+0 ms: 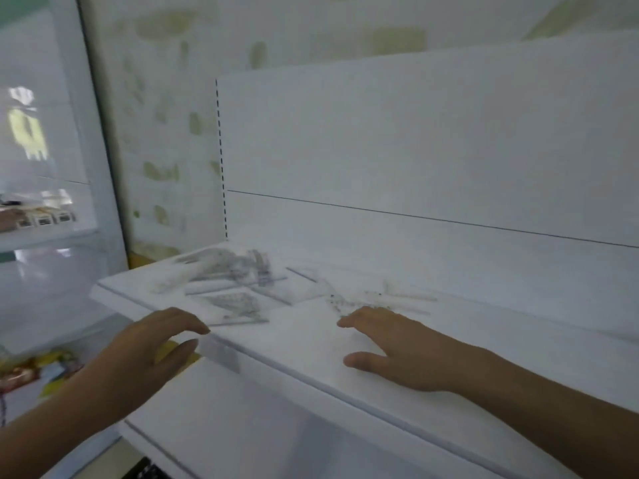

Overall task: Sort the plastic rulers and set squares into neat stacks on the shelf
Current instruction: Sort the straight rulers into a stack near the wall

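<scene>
Several clear plastic rulers and set squares lie scattered on the white shelf [311, 354]. A loose pile [224, 267] sits at the back left, a clear set square [235, 305] lies in front of it, and thin rulers [390, 299] lie to the right. My left hand [148, 344] hovers at the shelf's front edge just left of the set square, fingers relaxed, holding nothing. My right hand [390, 344] is held over the shelf, palm down, fingertips close to the thin rulers; whether it touches the shelf is unclear. The view is blurred.
A white back panel [415, 150] rises behind the shelf, with a slotted upright [221, 157] at its left. A lower shelf [242, 426] juts out below. Colourful packages [38, 371] lie low on the left, beside a glass-fronted cabinet [41, 167].
</scene>
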A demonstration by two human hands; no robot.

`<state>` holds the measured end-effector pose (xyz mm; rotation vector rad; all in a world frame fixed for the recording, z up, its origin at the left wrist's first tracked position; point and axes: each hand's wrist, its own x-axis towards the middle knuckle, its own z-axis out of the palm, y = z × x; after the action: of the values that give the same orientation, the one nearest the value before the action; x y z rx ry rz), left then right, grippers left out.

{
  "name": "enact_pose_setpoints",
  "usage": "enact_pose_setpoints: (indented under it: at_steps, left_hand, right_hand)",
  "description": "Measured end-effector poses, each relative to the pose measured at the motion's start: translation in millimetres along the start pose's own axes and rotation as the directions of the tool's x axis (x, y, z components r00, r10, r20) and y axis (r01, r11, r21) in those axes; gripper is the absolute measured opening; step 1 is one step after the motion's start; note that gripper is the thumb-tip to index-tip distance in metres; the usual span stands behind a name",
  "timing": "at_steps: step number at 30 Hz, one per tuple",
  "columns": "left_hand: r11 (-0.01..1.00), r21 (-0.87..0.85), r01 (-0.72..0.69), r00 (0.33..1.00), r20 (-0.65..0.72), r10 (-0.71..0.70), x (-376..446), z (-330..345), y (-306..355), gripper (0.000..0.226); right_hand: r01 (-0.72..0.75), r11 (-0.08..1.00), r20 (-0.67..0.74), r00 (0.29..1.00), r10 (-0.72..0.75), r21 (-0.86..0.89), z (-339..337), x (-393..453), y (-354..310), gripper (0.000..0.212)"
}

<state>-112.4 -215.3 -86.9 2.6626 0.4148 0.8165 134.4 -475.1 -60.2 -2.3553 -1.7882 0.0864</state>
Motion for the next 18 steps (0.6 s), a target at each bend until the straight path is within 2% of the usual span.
enact_pose_setpoints:
  at_steps: [4,8,10,14,18]
  left_hand:
    - [0.996,-0.017,0.088,0.996,0.019,-0.088,1,-11,-43,0.025]
    - [0.986,0.044,0.159,0.984,0.071,-0.162,26,-18,-77,0.025]
    - [0.986,0.052,0.16,0.985,0.053,-0.162,50,-19,-95,0.031]
    - [0.963,0.098,0.251,0.953,0.146,-0.264,117,-13,-132,0.065]
    - [0.957,0.189,0.222,0.922,0.278,-0.268,176,10,-170,0.115]
  right_hand:
    - [0.047,0.999,0.021,0.999,-0.047,-0.001,8,68,-22,0.07]
    - [0.068,0.997,0.045,0.997,-0.066,-0.028,13,145,-31,0.074]
    - [0.084,0.996,0.072,0.994,-0.081,-0.031,16,188,-29,0.078]
    - [0.117,0.993,0.157,0.98,-0.121,0.034,27,273,-17,0.087]
    - [0.2,0.98,0.282,0.939,-0.196,0.015,43,327,3,0.08]
